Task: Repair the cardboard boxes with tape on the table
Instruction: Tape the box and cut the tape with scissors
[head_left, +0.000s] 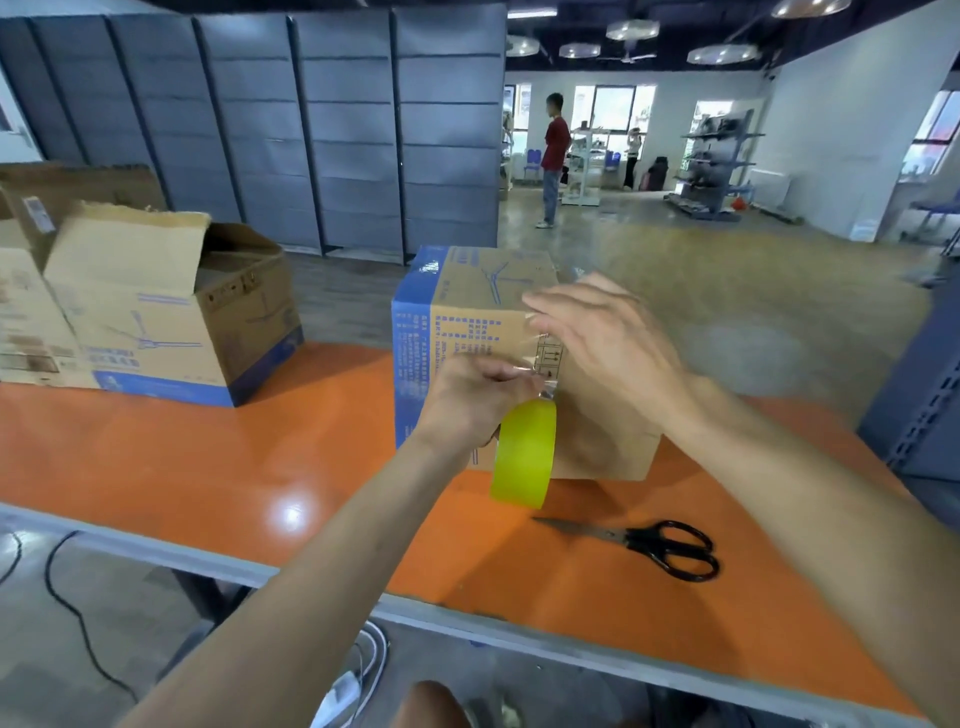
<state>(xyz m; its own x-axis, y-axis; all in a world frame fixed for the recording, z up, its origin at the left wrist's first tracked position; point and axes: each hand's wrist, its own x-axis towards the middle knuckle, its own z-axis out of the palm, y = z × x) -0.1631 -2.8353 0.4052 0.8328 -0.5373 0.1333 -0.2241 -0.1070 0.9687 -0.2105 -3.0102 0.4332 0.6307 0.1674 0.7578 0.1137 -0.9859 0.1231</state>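
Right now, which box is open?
The left box: flap up, inside showing. The middle box, which the left hand with the tape roll and the right hand work on, is closed on top.

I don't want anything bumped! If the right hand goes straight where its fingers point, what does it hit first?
Probably the closed cardboard box: the right hand points its fingers at the printed side near the top edge. It is blurred, so they may already touch.
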